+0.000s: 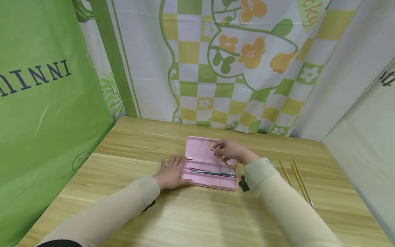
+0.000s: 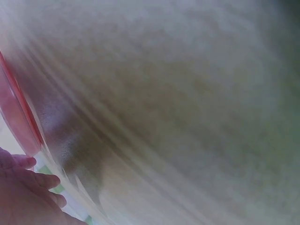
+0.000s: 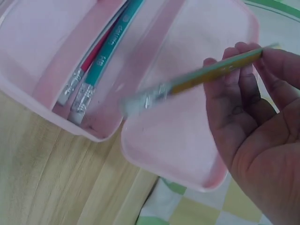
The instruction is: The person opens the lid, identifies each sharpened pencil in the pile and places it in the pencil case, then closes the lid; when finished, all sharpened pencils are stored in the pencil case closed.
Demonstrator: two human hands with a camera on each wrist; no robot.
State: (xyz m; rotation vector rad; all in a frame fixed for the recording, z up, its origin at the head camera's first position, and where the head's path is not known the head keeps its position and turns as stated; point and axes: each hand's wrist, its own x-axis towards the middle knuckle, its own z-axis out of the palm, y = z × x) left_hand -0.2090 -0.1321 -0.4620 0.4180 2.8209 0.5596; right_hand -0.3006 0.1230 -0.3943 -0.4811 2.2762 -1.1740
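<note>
Left hand [image 1: 172, 175] flat on the desk [image 1: 139, 137], grip wide, fingers spread, thumb on the near left corner of the pink pencil case [image 1: 203, 179]. Lid [image 1: 195, 149] folded back; teal pencil [image 3: 101, 63] and red pencil [image 3: 96, 49] lie in the far compartment [image 3: 121, 70] (eraser ends rightward). Right hand [image 1: 232, 151] above the case, grip narrow, pinching a yellow pencil [image 3: 192, 83], eraser end down. Right of the sleeve [image 1: 287, 206], three yellow pencils [image 1: 303, 183] lie on the desk.
</note>
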